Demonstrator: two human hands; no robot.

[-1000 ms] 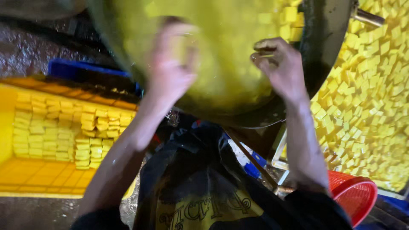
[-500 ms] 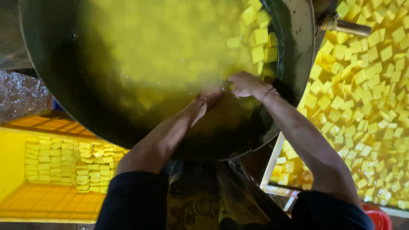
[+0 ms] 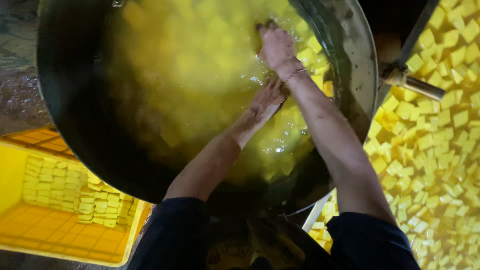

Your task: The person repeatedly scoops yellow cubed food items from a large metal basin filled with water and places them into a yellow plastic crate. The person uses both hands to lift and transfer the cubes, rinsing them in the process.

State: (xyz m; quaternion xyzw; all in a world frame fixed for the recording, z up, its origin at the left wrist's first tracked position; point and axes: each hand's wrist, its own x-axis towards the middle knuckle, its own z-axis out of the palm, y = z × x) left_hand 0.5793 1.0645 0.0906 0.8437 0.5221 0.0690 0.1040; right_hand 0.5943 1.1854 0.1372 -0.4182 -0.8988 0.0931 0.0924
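Both arms reach into the large dark metal pan (image 3: 345,55) filling the upper centre of the frame. Right hand (image 3: 276,46), upper centre, lies palm down among yellow cubes (image 3: 310,52) floating in yellow liquid (image 3: 190,75); fingers dip under, so its grip cannot be told. Left hand (image 3: 269,99), just below it, is partly submerged, grip unclear. Cubes lie around and right of both hands. Yellow crate (image 3: 30,235) with stacked cubes, lower left.

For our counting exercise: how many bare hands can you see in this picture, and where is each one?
2. The left hand dips into the yellow liquid in the big metal pan. The right hand reaches further in, among floating yellow cubes. Its fingertips are partly hidden.
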